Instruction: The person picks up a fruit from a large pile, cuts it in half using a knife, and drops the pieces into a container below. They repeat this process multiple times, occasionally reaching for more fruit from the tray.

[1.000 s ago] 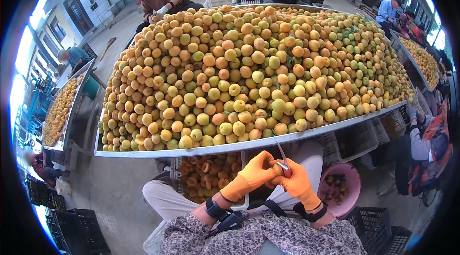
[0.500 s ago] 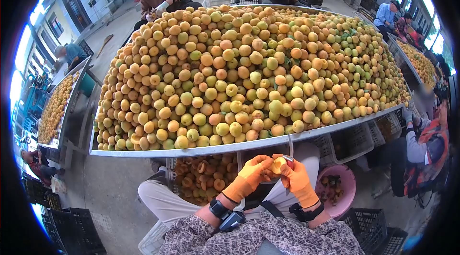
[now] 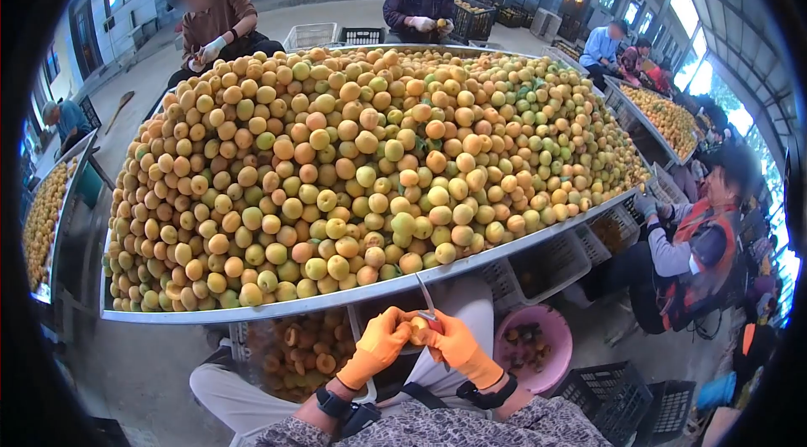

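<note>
An apricot (image 3: 418, 327), its cut yellow flesh showing, is held between my two orange-gloved hands, above my lap. My left hand (image 3: 378, 348) is closed, with its fingertips pinching the apricot from the left. My right hand (image 3: 461, 349) closes around a knife (image 3: 425, 292) with a red part at the grip; its thin metal blade points away from me towards the tray edge. The right fingertips also reach the apricot. Just beyond my hands rises a large heap of whole apricots (image 3: 353, 170) on a metal-rimmed table (image 3: 277, 309).
Below the table rim, a crate of halved apricots (image 3: 307, 354) stands left of my hands. A pink basin (image 3: 556, 344) with dark scraps lies to the right, near black crates (image 3: 601, 397) and a white crate (image 3: 555, 266). Several people sit around, one (image 3: 702, 245) close on my right.
The view has tilted up and swung right, so everything sits further left and lower. Both hands remain together at the apricot, which is now more covered by the fingers.
</note>
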`<control>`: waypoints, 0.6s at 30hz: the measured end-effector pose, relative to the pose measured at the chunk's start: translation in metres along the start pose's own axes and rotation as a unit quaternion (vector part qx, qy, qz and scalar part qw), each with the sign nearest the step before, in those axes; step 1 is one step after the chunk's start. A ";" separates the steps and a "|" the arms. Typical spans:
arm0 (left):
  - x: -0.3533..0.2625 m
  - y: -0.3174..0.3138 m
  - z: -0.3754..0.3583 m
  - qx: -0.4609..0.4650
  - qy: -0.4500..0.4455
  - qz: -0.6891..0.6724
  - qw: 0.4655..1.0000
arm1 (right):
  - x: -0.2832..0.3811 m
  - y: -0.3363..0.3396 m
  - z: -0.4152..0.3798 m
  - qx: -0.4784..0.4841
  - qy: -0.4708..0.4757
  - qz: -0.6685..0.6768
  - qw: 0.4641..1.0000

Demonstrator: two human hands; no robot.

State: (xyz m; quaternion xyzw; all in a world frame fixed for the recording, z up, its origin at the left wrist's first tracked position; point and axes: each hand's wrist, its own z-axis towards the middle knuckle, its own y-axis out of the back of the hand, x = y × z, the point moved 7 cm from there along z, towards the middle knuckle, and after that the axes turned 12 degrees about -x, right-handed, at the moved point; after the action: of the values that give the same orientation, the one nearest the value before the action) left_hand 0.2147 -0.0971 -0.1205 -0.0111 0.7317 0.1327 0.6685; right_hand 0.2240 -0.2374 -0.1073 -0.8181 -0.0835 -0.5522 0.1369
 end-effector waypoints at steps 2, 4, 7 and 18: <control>0.020 -0.007 0.007 0.030 0.058 -0.075 0.995 | 0.007 0.003 0.005 -0.022 0.016 0.044 0.999; 0.032 -0.001 0.011 -0.012 0.191 -0.204 0.960 | 0.016 0.013 0.002 -0.067 0.038 0.140 0.987; 0.061 -0.002 0.018 -0.055 0.271 -0.138 0.951 | 0.047 0.022 0.003 -0.170 0.134 0.104 0.971; 0.139 -0.034 0.023 -0.035 -0.090 0.160 0.982 | 0.091 -0.149 -0.010 0.051 0.376 -0.069 0.923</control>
State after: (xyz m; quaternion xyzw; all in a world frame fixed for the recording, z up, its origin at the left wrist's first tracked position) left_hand 0.2294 -0.1025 -0.2646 0.0941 0.6559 0.2639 0.7009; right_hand 0.2064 -0.1004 0.0001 -0.5342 -0.1099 -0.8226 0.1611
